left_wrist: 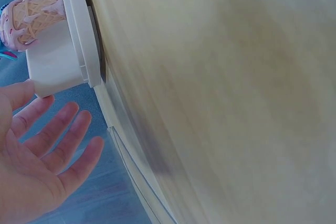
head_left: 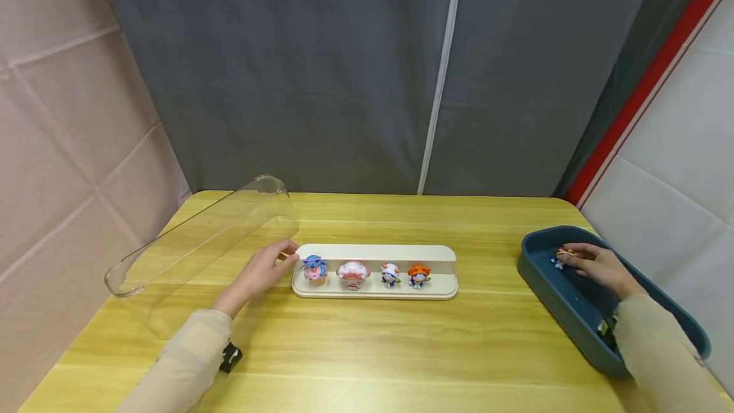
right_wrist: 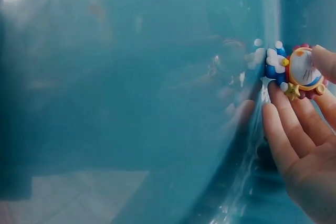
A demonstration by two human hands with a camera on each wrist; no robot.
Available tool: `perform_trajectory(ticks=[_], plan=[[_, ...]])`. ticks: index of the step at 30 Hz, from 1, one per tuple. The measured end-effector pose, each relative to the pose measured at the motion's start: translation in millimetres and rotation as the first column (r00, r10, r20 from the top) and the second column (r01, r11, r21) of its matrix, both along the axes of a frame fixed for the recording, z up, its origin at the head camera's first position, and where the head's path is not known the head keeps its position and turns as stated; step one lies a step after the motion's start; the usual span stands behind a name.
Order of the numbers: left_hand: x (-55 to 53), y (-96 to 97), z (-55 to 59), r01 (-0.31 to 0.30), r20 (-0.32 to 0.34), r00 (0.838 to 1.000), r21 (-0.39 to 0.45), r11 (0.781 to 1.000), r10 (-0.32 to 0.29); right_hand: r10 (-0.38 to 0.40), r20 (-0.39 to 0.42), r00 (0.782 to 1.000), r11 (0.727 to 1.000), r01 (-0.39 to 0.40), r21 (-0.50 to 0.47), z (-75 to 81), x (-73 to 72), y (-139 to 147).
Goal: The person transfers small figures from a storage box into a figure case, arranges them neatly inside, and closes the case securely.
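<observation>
A white two-tier display stand (head_left: 375, 251) holds several small figurines in a row, among them a blue one on a pink ice-cream cone (head_left: 315, 271), a white-and-pink one (head_left: 353, 275) and an orange-headed one (head_left: 418, 275). At the stand's left end is my left hand (head_left: 268, 269), thumb and index fingertips right at its corner and the other fingers spread loosely. Inside the blue bin (head_left: 564, 316) on the right, my right hand (head_left: 602, 268) pinches a small cat-faced figurine (right_wrist: 304, 69) between thumb and fingers, close to the bin's wall. Its blue-and-white feet point away from the palm.
A clear plastic cover (head_left: 212, 234) lies at an angle on the table's left side, beyond the left forearm. Another small item (head_left: 603, 327) lies in the bin near the right sleeve. Grey curtain (head_left: 315, 81) hangs behind the wooden table (head_left: 367, 349).
</observation>
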State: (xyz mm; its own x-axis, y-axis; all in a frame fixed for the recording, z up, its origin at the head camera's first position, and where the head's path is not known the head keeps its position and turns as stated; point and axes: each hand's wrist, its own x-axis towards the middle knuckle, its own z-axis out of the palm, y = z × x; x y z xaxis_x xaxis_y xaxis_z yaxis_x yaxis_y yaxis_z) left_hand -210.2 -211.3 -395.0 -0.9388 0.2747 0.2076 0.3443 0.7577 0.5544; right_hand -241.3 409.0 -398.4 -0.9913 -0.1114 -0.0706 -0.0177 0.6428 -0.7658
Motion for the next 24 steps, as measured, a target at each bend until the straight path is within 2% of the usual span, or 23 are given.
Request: perform_trajectory(ticks=[5, 11, 24], plan=[[0.2, 0.7, 0.5, -0.002, 0.001, 1.000, 0.001, 1.000, 0.002, -0.007, -0.022, 1.000, 0.998, 0.009, 0.054, -1.7, -0.6, 0.0], [-0.1, -0.1, -0.2, -0.002, -0.001, 1.000, -0.003, 1.000, 0.002, -0.007, -0.033, 0.999, 0.997, 0.009, 0.076, -3.4, -2.2, -0.2], [-0.5, -0.8, -1.9, 0.004, -0.013, 1.000, 0.005, 1.000, -0.004, -0.061, -0.027, 0.998, 0.996, 0.063, 0.070, 5.5, 0.0, -2.9]])
